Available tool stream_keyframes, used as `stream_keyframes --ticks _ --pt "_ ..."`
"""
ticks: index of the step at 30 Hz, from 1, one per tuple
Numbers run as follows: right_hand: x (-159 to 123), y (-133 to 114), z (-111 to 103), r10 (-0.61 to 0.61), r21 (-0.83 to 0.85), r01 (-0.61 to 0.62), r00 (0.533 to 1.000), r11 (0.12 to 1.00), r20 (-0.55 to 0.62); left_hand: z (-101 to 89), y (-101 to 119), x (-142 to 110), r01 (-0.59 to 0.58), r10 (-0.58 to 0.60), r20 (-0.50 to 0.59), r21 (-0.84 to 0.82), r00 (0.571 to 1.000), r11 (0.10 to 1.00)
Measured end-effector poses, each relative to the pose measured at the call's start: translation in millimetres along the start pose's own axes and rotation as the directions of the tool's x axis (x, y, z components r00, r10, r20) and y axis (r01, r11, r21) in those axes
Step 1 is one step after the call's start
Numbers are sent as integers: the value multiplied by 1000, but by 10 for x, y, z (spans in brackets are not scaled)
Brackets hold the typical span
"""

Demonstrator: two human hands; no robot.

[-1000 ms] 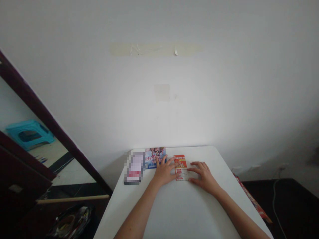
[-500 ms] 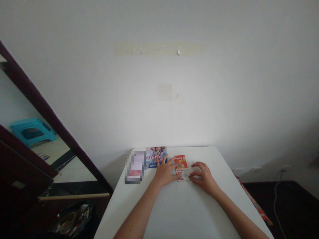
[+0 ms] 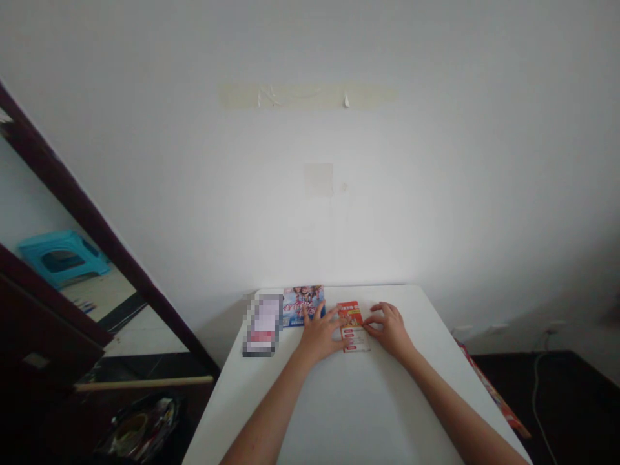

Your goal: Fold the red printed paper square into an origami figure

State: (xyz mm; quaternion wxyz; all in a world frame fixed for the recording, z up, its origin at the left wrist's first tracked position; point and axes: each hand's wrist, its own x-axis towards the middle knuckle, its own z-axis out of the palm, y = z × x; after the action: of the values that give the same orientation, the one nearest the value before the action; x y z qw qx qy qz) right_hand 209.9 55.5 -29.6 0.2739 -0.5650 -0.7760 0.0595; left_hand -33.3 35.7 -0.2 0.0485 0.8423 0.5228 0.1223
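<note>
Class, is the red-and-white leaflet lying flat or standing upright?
Lying flat: the leaflet, printed side up, spreads along the white table.

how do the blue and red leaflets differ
The blue leaflet looks wider, the red leaflet narrower. The left hand is at both, but the right hand is only at the red leaflet, not the blue leaflet. Both are printed and lie on the white table.

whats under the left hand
The lower right of the blue leaflet and the left side of the red card run under the spread left hand, partly covered. Whatever lies beneath its palm is hidden.
</note>
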Motion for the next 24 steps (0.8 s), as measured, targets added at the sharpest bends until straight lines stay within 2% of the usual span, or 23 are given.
stream_keyframes --ticks 14,24 --pt "296 -111 63 113 2 -114 986 993 -124 13 -4 1 5 -5 -14 -20 1000 1000" --pt "449 -201 129 197 -41 -205 968 978 -156 45 -6 2 5 -6 -31 -12 1000 1000"
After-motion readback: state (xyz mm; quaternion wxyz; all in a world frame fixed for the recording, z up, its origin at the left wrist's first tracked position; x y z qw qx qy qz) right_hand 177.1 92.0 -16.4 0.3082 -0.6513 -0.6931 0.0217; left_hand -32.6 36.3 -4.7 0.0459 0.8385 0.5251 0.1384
